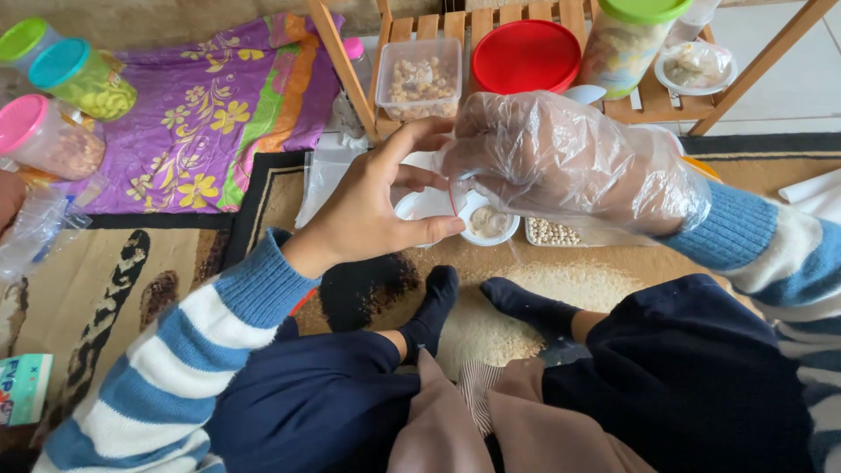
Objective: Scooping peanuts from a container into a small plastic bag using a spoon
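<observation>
Here, seen from the head camera:
Left hand (372,206): bare, thumb and fingers pinched on the rim of a small clear plastic cup (435,203).
Right hand (561,162): inside a loose clear plastic glove (604,175), fingers curled onto the same cup from the other side.
Cup's place: held above the patterned rug (114,271), just over a small white bowl (487,223).
Beside the bowl: a tray of pale round pieces (552,232).
Behind: wooden rack (491,26) with a clear snack box (422,81), a red lid (526,54), a green-lidded jar (626,39).
Far left: lidded jars (61,96) beside purple flowered cloth (219,105).
</observation>
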